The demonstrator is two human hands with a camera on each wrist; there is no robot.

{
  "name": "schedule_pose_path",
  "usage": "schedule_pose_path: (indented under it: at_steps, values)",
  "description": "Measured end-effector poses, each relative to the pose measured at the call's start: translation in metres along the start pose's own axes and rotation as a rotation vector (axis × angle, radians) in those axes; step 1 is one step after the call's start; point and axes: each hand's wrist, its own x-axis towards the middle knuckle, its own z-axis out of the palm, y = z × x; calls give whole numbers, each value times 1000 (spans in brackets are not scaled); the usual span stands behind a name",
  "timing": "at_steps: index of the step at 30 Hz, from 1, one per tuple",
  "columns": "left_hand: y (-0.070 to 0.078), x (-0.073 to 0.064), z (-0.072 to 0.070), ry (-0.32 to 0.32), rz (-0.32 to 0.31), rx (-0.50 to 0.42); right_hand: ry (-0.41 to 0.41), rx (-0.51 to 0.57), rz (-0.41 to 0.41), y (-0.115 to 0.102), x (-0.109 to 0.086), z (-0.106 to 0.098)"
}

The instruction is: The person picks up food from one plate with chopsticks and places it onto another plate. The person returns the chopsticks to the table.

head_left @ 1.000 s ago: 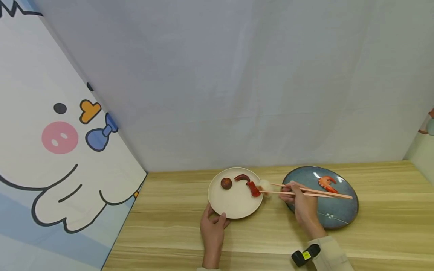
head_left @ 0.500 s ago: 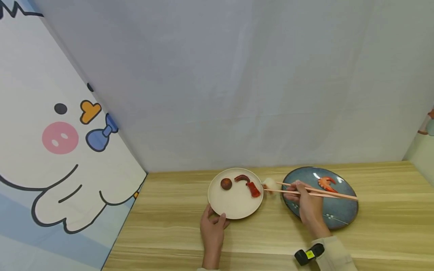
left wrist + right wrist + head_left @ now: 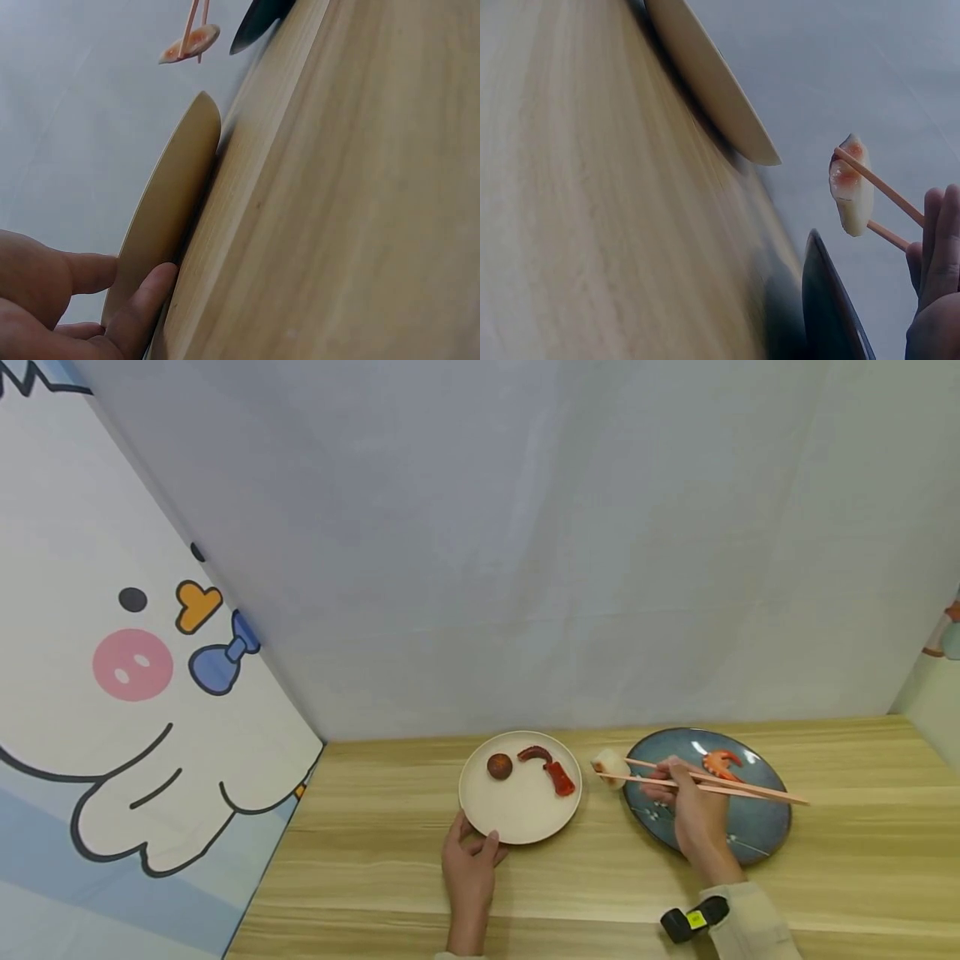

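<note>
Head view, black wrist device (image 3: 678, 925): worn by the right sleeve (image 3: 750, 927), with a small yellow label (image 3: 696, 919) too small to read.
Head view, white food piece (image 3: 609, 767): pinched between the tips of the chopsticks (image 3: 780, 796); shifted right since the earlier frames, away from the cream plate (image 3: 510, 810), now just beside the rim of the blue plate (image 3: 761, 827).
Head view, right hand (image 3: 697, 814): moved right too; fingers wrapped round the chopsticks, directed left.
Head view, left hand (image 3: 471, 864): unmoved, thumb and fingers curved at the near-left rim of the cream plate, spread part-way.
Head view, brown ball (image 3: 499, 767), dark curved piece (image 3: 534, 752), red piece (image 3: 559, 779): on the cream plate, as before.
Head view, orange claw (image 3: 722, 765): on the blue plate, as before.
Left wrist view, white food piece: raised clear of the tabletop (image 3: 375, 187); long axis slanting, higher end to picture right.
Left wrist view, left hand: touching the plate with thumb and finger.
Right wrist view, white food piece: long axis nearly vertical in the picture, reddish patch uppermost, pale end down.
Right wrist view, chopsticks: slanting up-left from the right hand, parted by the piece.
</note>
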Motion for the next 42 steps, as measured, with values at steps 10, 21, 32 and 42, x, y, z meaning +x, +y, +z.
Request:
schedule_pose_path:
  at_steps: [10,21,32,42]
  values:
    - [-2,2,1,6,2,11,50,-4,14,-5,5,-5]
    - [1,-1,0,-2,-3,-8,92,0,15,-8,9,-14]
    - [0,0,-1,-7,15,-22,133,45,29,-11,14,-23]
    - [1,-1,0,-2,10,-16,151,76,34,-15,18,-30]
